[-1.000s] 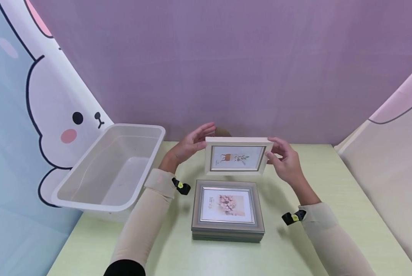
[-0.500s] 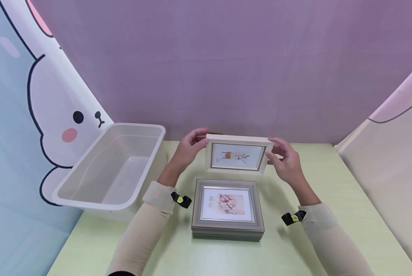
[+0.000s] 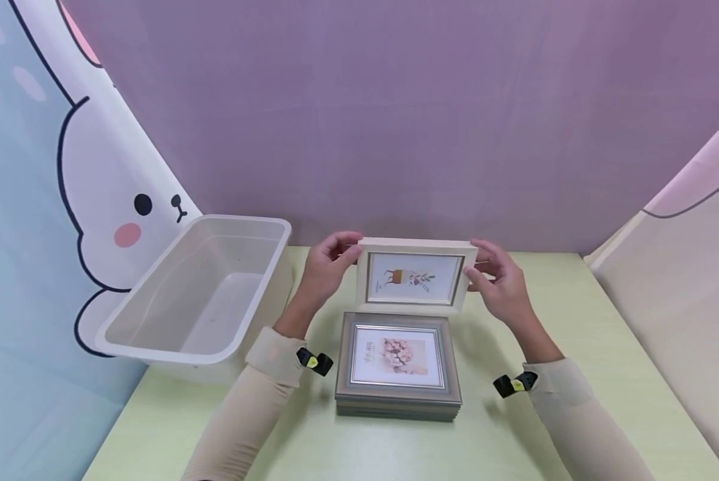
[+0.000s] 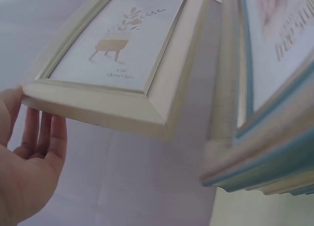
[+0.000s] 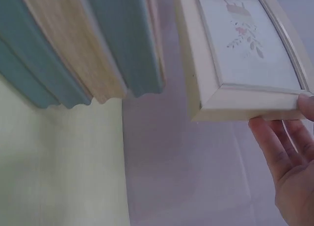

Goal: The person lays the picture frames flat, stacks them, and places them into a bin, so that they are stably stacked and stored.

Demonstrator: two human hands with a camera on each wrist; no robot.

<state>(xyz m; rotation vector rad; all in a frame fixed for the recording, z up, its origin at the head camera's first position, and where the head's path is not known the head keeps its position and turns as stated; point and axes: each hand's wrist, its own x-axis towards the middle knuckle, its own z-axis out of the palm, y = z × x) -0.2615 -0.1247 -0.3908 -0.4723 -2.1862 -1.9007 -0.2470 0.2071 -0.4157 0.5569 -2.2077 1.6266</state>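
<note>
Both hands hold a cream picture frame by its two short sides, tilted up behind a stack of frames. Its print shows an orange-brown pot on legs with leafy sprigs. The left hand pinches the left end, thumb in front and fingers behind. At the other end the right hand grips with its thumb on the front face and fingers underneath, as the right wrist view shows. Just below lies the stack of picture frames, its top one grey-brown with a pink flower print. The held frame's back is hidden.
A white plastic tub stands at the left of the pale green table, with nothing seen inside. A purple cloth hangs behind the table. Printed cartoon cloth covers the left side.
The left hand, first beside the frame with fingers raised, has closed on its left end. The cream frame dips slightly lower, towards the stack. The right hand keeps its hold.
</note>
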